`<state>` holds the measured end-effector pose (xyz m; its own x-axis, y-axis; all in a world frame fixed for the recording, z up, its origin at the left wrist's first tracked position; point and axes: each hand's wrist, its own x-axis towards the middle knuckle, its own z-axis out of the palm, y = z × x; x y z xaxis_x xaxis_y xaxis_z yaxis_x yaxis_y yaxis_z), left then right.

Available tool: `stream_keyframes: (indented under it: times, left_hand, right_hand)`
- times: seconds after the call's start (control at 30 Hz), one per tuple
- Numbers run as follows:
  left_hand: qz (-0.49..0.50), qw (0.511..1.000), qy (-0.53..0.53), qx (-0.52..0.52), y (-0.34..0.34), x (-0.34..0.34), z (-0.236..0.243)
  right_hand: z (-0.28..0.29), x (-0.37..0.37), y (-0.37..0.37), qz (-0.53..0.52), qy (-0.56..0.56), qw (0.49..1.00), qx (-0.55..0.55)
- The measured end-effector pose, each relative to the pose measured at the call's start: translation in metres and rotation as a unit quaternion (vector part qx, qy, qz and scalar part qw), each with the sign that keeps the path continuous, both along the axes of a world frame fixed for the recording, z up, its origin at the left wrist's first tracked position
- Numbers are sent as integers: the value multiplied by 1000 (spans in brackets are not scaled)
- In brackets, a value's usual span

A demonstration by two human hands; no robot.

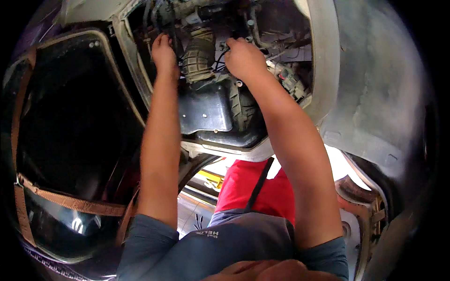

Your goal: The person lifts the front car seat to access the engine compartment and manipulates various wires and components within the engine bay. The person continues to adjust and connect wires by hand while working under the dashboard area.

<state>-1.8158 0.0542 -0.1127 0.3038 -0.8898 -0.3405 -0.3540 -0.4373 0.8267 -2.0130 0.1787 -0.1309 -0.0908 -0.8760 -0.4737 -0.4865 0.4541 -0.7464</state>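
Both my arms reach into an open engine bay, on either side of a ribbed air intake hose (198, 55). My left hand (164, 52) is left of the hose, fingers bent together among dark pipes; whatever they grip is hidden. To the right of the hose, my right hand (243, 57) curls its fingers inward near thin black cables (219, 60). Its fingertips are closed, and I cannot make out what is in them. Below the hose, between my forearms, sits a black plastic air filter box (205, 110), joined to the hose's lower end.
A pale metal frame (323, 61) rims the bay. Right of my right wrist is a dusty grey component (290, 82) with connectors. On the left stands a black panel (70, 117) with a brown strap (77, 204) across it. A yellow object (212, 180) lies low behind the rim.
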Motion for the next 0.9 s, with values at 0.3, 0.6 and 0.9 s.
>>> stream_keyframes:
  times: [0.3, 0.6, 0.9]
  left_hand:
    - [-77, 961, 129, 230, -62, 29, -66]
    - [-90, 974, 16, 208, -66, 42, -97]
    - [-229, 954, -119, 150, -93, 101, -169]
  right_hand:
    - [-3, 5, 5, 57, 36, 998, 12]
    - [-3, 7, 7, 105, 69, 992, 23]
    - [-6, 11, 3, 139, 74, 987, 29]
